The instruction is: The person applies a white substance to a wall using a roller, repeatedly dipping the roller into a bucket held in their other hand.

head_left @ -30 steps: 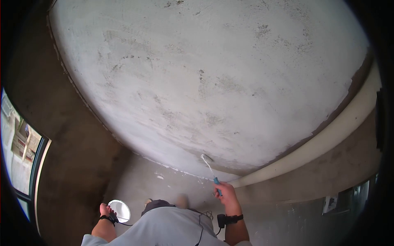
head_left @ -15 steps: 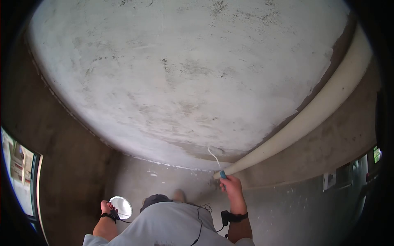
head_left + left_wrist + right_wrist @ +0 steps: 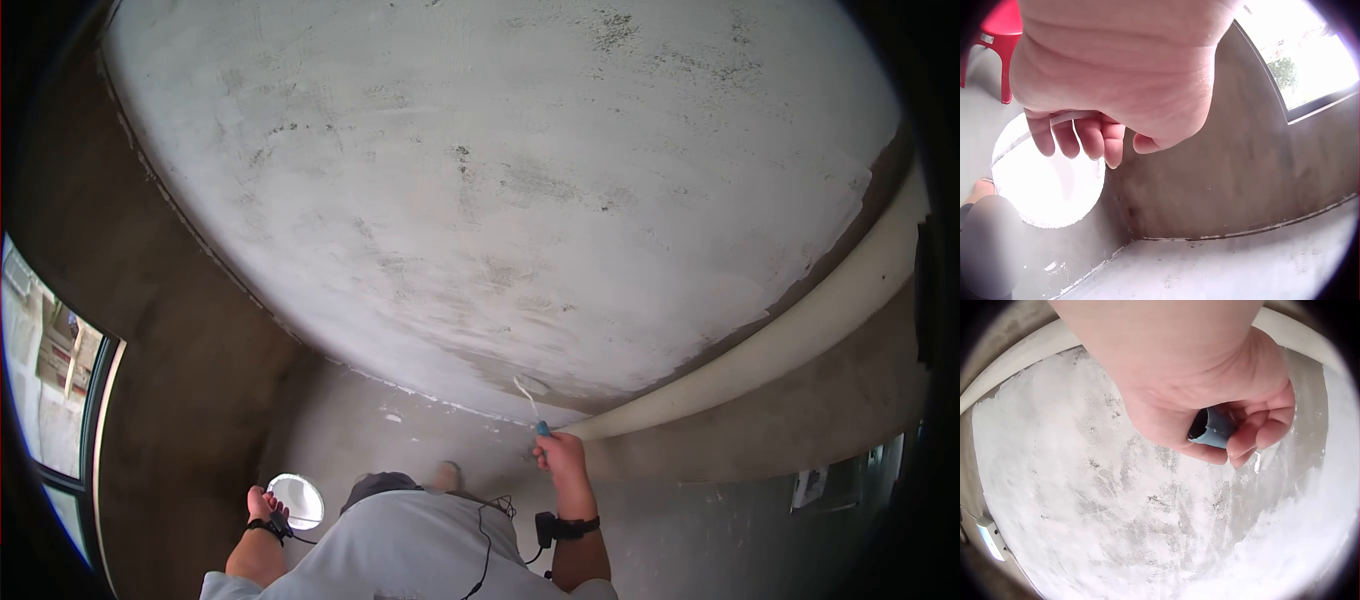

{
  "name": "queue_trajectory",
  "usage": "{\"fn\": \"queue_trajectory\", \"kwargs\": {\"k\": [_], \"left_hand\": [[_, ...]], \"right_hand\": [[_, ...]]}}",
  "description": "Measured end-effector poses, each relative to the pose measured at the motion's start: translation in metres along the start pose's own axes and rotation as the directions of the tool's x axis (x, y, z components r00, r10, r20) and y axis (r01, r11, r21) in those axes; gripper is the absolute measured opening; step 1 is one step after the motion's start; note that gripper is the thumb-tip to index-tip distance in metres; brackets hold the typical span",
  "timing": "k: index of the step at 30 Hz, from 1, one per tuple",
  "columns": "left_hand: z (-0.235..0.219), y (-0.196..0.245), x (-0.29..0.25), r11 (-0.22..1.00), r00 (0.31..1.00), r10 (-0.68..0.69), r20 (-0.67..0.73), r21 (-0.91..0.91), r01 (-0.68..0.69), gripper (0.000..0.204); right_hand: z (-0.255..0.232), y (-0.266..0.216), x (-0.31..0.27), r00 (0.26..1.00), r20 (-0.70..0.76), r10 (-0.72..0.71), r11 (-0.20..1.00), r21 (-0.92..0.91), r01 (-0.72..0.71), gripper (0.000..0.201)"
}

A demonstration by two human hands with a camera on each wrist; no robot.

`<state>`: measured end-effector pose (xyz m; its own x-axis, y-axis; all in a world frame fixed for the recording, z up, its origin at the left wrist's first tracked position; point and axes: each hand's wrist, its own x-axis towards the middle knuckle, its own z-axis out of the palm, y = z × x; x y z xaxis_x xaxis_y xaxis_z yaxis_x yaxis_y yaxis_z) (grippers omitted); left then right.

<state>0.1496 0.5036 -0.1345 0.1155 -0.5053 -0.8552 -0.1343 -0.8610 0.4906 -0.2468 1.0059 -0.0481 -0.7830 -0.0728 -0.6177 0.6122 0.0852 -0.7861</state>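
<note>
In the head view my right hand grips the blue handle of a small paint roller. Its whitish wire frame reaches to the low part of the wall, where the roller's head lies against a bare grey strip. The right wrist view shows fingers curled round the blue handle's end; the roller's head is hidden there. Down at the left, my left hand holds a white bucket by its bail. From the left wrist, the bail passes under curled fingers, and the bucket's inside looks bright white.
A large wall carries patchy white paint with grey spots. Along its right edge runs a thick pale pipe. A brown wall with a window stands left. Behind the bucket is a red stool. White spots mark the floor.
The right hand and roller have moved right along the low wall toward the pipe, then slightly back left. The head view swung and returned. The left hand still holds the bucket.
</note>
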Motion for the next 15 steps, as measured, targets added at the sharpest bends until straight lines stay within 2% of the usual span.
{"fn": "queue_trajectory", "kwargs": {"k": [3,11,13,15], "left_hand": [[-0.011,-0.001,-0.01,1.0,0.996,-0.001,-0.085,-0.023,0.0,0.021],[-0.053,-0.007,-0.003,0.999,0.994,0.001,-0.109,-0.042,-0.005,0.022],[-0.059,-0.006,-0.009,0.998,0.987,0.007,-0.161,-0.061,-0.017,0.022],[-0.065,-0.002,-0.015,0.997,0.978,0.016,-0.209,-0.073,-0.032,0.022]], "right_hand": [[0.007,0.005,0.019,0.999,0.018,0.037,0.999,-0.033,-0.037,0.014],[0.028,0.023,0.056,0.996,0.061,0.069,0.992,-0.107,-0.062,0.012],[0.03,0.034,0.073,0.992,0.052,0.119,0.993,-0.032,-0.117,0.012],[0.034,0.034,0.082,0.986,0.055,0.154,0.988,-0.037,-0.153,0.012]]}}
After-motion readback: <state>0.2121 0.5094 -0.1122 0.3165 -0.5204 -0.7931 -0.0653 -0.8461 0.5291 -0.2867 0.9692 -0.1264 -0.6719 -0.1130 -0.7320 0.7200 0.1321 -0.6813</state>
